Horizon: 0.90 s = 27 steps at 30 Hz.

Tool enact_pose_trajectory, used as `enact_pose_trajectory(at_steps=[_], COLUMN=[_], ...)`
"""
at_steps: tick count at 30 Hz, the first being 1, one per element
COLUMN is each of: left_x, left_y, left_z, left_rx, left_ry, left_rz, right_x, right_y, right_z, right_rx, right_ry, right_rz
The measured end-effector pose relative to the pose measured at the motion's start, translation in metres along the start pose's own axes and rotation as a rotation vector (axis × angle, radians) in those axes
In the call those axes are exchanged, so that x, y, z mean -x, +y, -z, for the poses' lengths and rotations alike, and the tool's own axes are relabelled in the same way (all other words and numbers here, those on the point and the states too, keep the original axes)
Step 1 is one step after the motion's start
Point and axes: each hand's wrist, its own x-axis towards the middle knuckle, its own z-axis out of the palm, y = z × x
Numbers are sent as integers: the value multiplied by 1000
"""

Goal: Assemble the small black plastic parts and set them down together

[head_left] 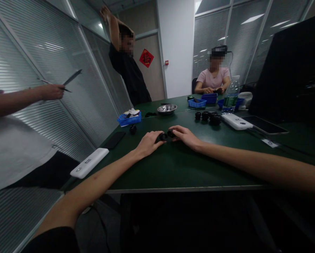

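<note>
Over the middle of the green table point(157, 172), my left hand point(149, 143) is closed around a short black cylindrical part point(162, 136) with a round opening at its end. Close to its right, my right hand point(185, 136) grips a smaller black round part point(170, 133) between thumb and fingers. The two parts face each other with a narrow gap between them. Their exact kind is too small and dark to tell. Several similar black parts point(208, 117) stand together at the right, and another black part point(132, 129) sits at the left.
A metal bowl point(167, 109), blue trays point(130, 118) and a water bottle point(231, 95) stand farther back. White power banks point(90, 162) lie at both sides, beside a tablet point(265, 125) on the right. A dark monitor point(291, 73) rises there. Several people are around the table.
</note>
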Motion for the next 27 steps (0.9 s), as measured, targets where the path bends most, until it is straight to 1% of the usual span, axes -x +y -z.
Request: enact_pose_trajectory(at_steps=[2, 5, 7, 9, 13, 17, 23, 25, 27], left_x=[-2, -4, -5, -6, -6, -6, -6, -7, -10], left_y=[-1, -5, -7, -10, -15, -16, -12, -15, -23], left_z=[-1, -5, -7, -8, -10, -10, -9, -9, -11], left_rx=[46, 95, 103, 116, 165, 204, 293, 276, 254], left_ry=[-40, -125, -154, -181, -205, -181, -87, -65, -42], left_rz=[-2, -73, -102, -108, -127, -108, -62, -32, 22], right_x=[3, 10, 16, 20, 24, 23, 24, 26, 28], right_y=[-2, -10, -17, -23, -22, -18, -19, -19, -20], right_z=[0, -2, -5, -8, -12, -12, -10, -10, -10], right_rx=[128, 301, 378, 431, 555, 636, 713, 747, 775], right_ry=[50, 88, 54, -12, -146, -185, -221, -217, -206], right_rz=[104, 287, 379, 455, 591, 629, 638, 634, 620])
